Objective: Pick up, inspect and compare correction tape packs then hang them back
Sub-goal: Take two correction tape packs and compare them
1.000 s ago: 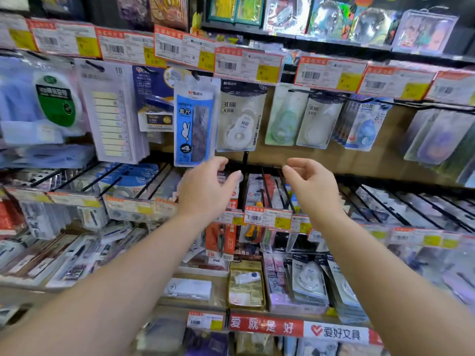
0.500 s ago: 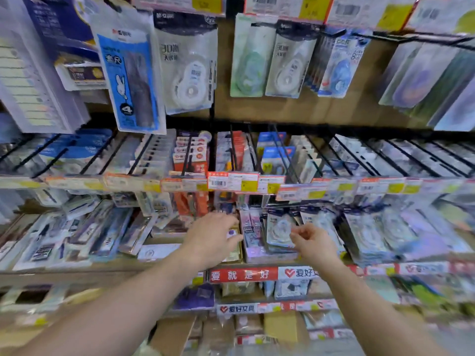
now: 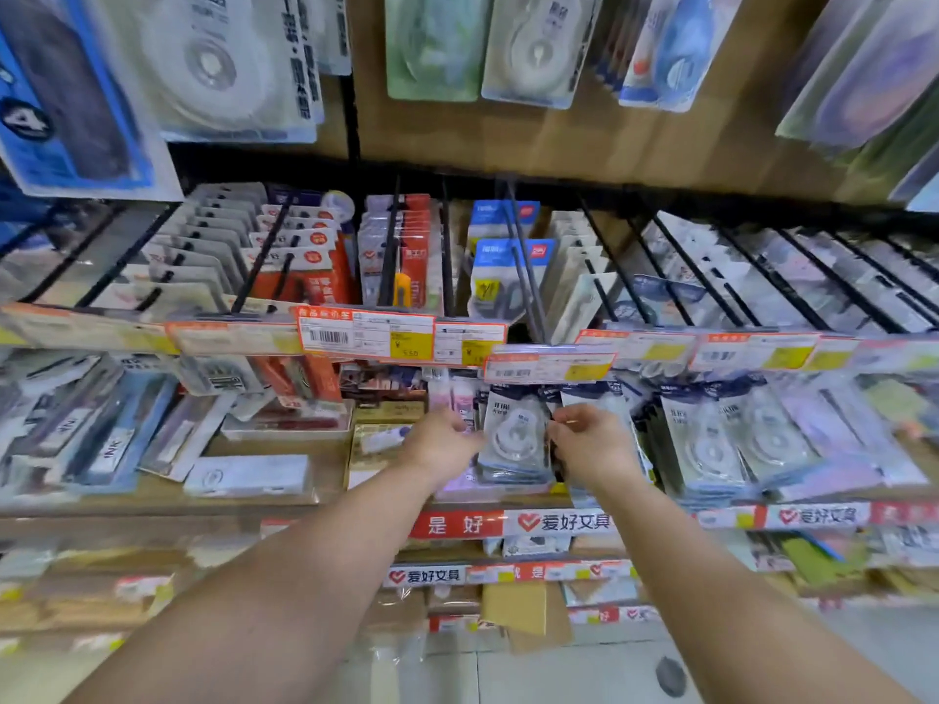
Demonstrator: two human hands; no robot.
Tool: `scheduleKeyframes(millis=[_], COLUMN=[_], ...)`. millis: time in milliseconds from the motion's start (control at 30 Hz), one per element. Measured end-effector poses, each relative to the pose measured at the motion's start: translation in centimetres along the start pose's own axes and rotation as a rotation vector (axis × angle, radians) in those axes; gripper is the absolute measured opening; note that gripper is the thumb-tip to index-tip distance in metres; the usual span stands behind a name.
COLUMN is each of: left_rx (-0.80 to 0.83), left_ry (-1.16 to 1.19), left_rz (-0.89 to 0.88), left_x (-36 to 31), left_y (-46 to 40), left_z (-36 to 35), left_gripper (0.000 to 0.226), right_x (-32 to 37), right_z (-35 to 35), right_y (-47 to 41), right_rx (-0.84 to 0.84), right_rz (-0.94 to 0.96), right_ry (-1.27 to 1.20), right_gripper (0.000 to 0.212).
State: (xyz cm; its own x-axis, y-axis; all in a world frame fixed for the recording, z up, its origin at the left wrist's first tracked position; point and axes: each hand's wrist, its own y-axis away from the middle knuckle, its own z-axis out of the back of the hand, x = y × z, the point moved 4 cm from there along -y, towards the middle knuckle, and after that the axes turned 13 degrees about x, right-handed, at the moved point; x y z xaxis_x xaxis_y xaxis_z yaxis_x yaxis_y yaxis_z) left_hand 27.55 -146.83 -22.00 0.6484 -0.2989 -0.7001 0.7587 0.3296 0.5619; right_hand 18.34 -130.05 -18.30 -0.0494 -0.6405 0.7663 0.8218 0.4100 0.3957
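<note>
A clear pack with a white round correction tape [image 3: 514, 433] hangs in the lower row, at the front of a stack. My left hand [image 3: 441, 444] touches its left edge, fingers curled toward it. My right hand [image 3: 584, 442] pinches the right edge of the same stack, fingers bent. Whether either hand fully grips the pack is blurred. More correction tape packs [image 3: 711, 444] hang to the right, and larger ones [image 3: 213, 63] hang in the top row.
Black wire pegs [image 3: 528, 276] with orange price tags [image 3: 366, 335] jut out just above my hands. Pen packs [image 3: 91, 439] and a white box [image 3: 249, 475] lie at the left of the wooden shelf [image 3: 254, 505]. Lower shelves hold more stock.
My view and both hands dropped from the upper hanging row to the lower row. The hands closed in on the white correction tape pack from both sides.
</note>
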Motion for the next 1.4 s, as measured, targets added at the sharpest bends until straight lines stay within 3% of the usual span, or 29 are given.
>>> scheduleKeyframes(millis=[167,333,433,533,667,767,867,1033,1133,1267,1400], left_rx=[0.017,0.039,0.084,0.128,0.168,0.225,0.263,0.054,0.044,0.037,0.066], left_ry=[0.143,0.292,0.42,0.569,0.683,0.65,0.64,0.319,0.161,0.053,0.175], left_rz=[0.149,0.207,0.222,0.21,0.097,-0.032,-0.086,0.054,0.154,0.212,0.22], left_x=[-0.5,0.0,1.1,2.5,2.0,-0.4,-1.5,0.4,-0.2,-0.8,-0.3], left_y=[-2.8,-3.8,-3.8,-3.3,-1.8,-0.7,-0.4,-3.1,-3.6,-4.3,-4.6], left_z=[-2.4,-3.0,-2.4,-1.4,-0.7,-1.1,-1.2,-1.5,-3.1,-4.1,-3.6], left_gripper=[0.078,0.043,0.042,0.055,0.046,0.029,0.028,0.052,0.074,0.061,0.066], right_x=[-0.4,-1.2,-1.2,-1.0,-0.4,0.3,0.5,-0.7,-1.5,-1.9,-2.5], right_z=[0.7,1.0,1.0,0.6,-0.6,-1.3,-0.2,3.0,3.5,3.5,3.5], right_y=[-1.1,-2.1,-2.0,-1.9,-1.5,-0.9,-1.3,-1.7,-2.0,-2.3,-2.7], right_rx=[0.047,0.048,0.046,0.052,0.103,0.179,0.165,0.114,0.096,0.109,0.106], right_rz=[0.001,-0.02,-0.027,-0.035,-0.044,-0.055,-0.059,-0.036,-0.051,-0.035,-0.026], right_ry=[0.017,0.02,0.0,-0.03,-0.139,-0.398,-0.566,-0.476,-0.466,-0.426,-0.427], right_gripper=[0.015,0.017,0.016,0.022,0.029,0.016,0.022,0.026,0.028,0.03,0.028])
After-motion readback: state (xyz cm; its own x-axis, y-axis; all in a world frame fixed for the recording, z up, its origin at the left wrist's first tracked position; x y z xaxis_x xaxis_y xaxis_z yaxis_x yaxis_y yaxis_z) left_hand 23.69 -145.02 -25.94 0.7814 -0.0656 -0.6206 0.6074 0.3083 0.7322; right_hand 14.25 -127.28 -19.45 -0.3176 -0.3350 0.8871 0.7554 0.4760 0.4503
